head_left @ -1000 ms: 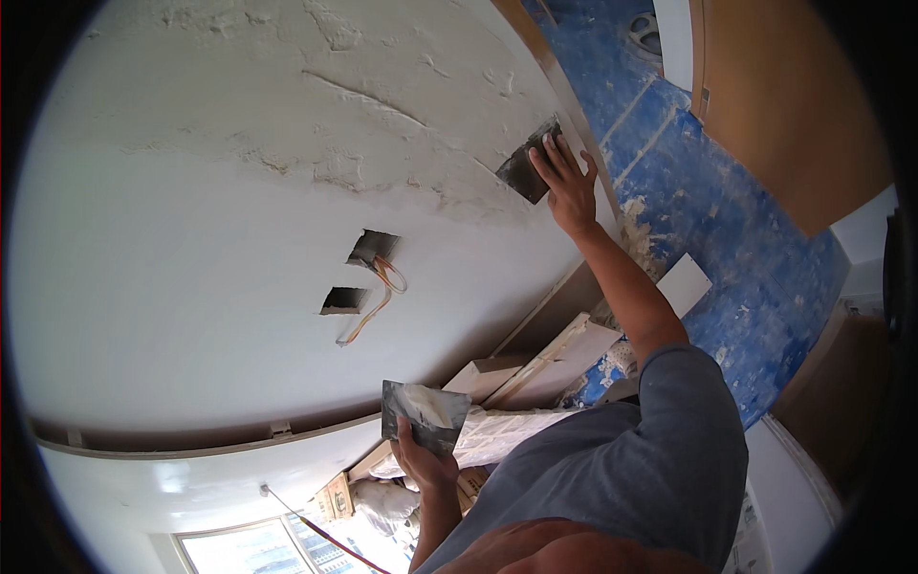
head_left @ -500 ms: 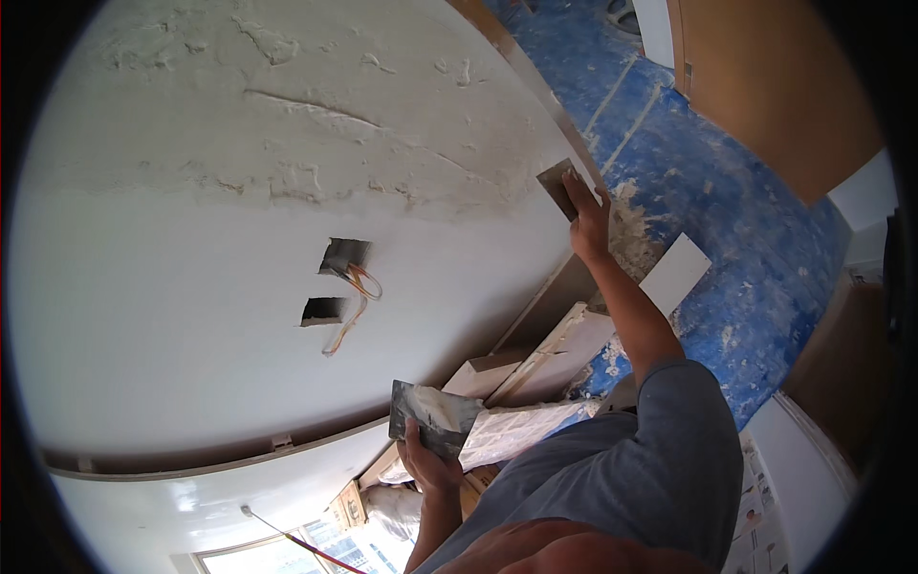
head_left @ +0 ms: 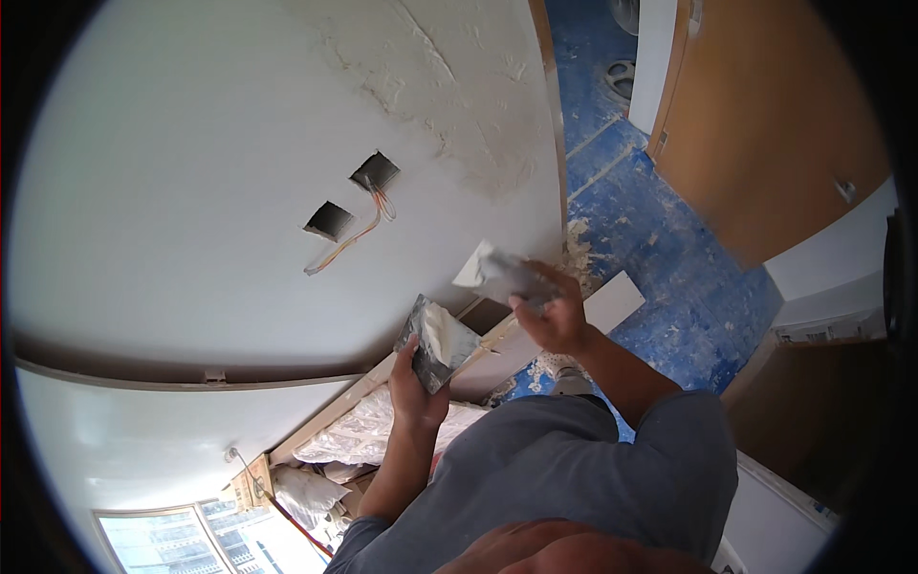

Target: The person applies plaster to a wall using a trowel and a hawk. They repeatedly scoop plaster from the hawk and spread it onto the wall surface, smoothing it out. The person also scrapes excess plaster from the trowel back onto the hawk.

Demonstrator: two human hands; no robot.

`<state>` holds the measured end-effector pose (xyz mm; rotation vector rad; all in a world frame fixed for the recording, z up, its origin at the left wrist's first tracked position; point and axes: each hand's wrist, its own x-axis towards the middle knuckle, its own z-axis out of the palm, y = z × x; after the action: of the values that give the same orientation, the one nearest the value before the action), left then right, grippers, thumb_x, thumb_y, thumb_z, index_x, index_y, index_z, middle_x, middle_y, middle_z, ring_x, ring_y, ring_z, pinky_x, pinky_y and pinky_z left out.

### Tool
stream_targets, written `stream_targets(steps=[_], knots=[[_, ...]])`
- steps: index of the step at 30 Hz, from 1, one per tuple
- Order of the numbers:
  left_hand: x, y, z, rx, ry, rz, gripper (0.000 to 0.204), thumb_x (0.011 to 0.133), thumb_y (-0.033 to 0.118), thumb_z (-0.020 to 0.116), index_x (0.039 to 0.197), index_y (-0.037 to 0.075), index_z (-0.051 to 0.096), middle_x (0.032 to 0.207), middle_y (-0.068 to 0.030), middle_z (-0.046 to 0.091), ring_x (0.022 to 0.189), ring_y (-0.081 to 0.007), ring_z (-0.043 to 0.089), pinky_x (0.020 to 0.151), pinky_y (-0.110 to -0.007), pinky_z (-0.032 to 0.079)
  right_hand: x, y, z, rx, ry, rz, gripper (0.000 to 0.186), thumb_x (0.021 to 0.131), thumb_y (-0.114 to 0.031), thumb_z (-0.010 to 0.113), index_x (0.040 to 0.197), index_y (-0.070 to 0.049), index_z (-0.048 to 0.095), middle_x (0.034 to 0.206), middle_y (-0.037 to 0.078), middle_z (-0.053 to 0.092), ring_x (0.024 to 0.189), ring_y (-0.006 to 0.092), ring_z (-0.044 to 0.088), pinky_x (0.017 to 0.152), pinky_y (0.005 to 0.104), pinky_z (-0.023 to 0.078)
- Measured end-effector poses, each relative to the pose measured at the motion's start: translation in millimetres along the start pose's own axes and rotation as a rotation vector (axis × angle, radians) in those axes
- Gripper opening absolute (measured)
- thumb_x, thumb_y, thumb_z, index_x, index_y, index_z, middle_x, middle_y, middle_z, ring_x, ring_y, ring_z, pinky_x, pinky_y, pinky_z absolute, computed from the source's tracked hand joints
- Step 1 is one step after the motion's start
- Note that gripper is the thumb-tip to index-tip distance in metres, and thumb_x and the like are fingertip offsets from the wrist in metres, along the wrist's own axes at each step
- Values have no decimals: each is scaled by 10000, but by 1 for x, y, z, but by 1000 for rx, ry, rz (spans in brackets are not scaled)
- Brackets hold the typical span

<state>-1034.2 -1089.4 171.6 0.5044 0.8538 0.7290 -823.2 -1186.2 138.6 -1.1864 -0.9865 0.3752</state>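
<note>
My left hand is closed on a flat metal plastering hawk, its thumb over the near edge. A mound of creamy white plaster lies across the hawk. To its right my right hand grips a plastering trowel, smeared by motion, with white plaster at its far left end. The trowel is apart from the hawk and in front of the wall. Rough, damp-looking plaster covers the wall's upper right part.
Two square wall openings show left of the trowel, with loose wires hanging out. Boards lean low by the wall. Blue floor covering, splattered with plaster, runs to a brown door. A window is at lower left.
My right hand has drawn the trowel away from the wall's right edge, down and left toward the hawk. White plaster now shows on the trowel. The hawk is slightly higher in view, which has turned.
</note>
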Motion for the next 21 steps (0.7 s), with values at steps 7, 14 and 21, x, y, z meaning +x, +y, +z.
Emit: stream_targets(steps=[7,14,21], knots=[[-18,19,22,-54,-175,-122,297,1024,189,501,1249,9,572,1143,-101,691,1042,-200,690,923,-351,557,-6,-33,-9,-693,-568,-218,826,764,16,652,1475,-376,498,1370,7,601,1158,266,625,901,406,565],[-31,48,39,145,-207,259,366,1004,197,554,1294,-25,529,1150,-122,662,1009,-219,687,907,-375,554,-7,-13,-55,-371,-304,247,524,922,-49,586,1435,-152,562,1160,127,701,978,283,686,837,354,538],[-44,71,50,310,-318,438,373,996,181,604,1278,-55,541,1113,-137,667,953,-186,684,820,-325,573,67,-130,-35,-547,-461,-623,394,866,-36,648,1230,-165,725,1100,20,725,950,221,637,821,370,493]])
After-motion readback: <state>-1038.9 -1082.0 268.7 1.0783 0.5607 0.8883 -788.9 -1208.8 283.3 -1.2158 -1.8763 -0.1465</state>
